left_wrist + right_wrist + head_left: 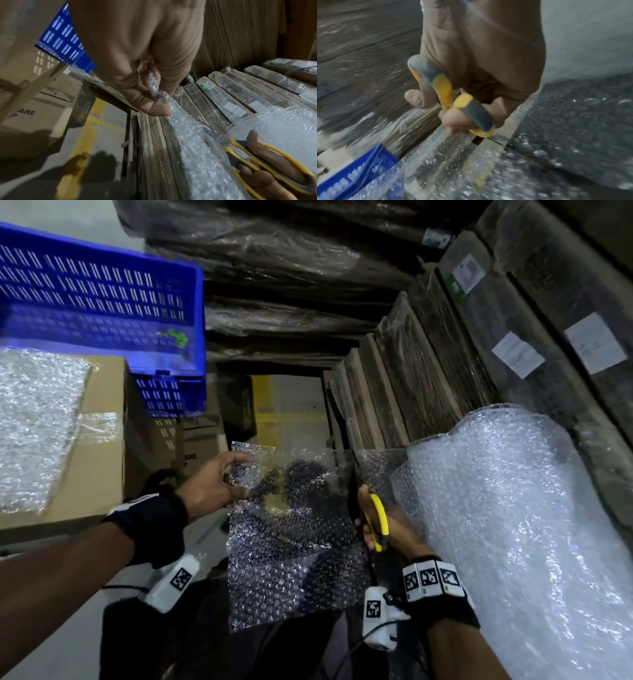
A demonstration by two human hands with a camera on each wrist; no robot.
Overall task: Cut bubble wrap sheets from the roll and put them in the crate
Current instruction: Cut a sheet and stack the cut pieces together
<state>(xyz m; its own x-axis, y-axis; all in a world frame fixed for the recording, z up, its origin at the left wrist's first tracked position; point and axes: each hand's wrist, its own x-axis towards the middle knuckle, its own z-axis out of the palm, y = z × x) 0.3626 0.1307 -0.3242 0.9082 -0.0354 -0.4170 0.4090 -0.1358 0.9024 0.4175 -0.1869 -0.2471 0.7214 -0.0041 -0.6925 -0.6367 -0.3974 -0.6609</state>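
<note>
Hanging clear, bubbled sheet (287, 542) — left grip (214, 486) pinches edge | right grip (387, 529) clasps scissors (376, 518)

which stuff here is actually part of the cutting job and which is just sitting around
In the job: bubble wrap roll, sheet being cut, yellow scissors, blue crate.

Lying about: cardboard boxes, wrapped flat cardboard stacks.

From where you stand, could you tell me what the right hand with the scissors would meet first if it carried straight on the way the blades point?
The right hand holds the scissors with blades pointing away along the bubble wrap sheet. Going straight on, it would probably meet only uncut wrap first, then the stacked flat cardboard beyond, though depth is unclear.
</note>
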